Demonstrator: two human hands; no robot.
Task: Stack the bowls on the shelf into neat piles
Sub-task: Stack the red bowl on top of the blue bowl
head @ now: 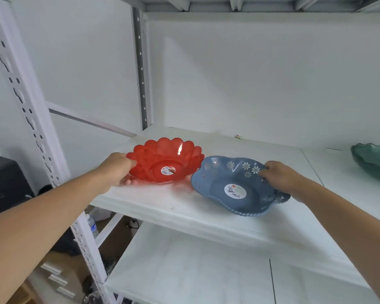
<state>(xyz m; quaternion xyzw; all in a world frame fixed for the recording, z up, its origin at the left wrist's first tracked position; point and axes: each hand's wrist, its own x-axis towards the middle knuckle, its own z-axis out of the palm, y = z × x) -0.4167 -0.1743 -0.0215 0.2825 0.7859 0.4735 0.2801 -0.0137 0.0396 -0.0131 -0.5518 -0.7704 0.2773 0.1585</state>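
On the white shelf (pixel 206 207) two bowls sit side by side, rims nearly touching; a green bowl (pixel 373 161) lies far right, cut off by the frame edge. The left hand (pixel 116 170) is clamped on the red bowl's (pixel 166 161) left rim, the right hand (pixel 279 176) on the blue bowl's (pixel 235 187) right rim. Judged, this is the gathering step; next, one bowl must lift and nest squarely. Both stickers are unreadable.
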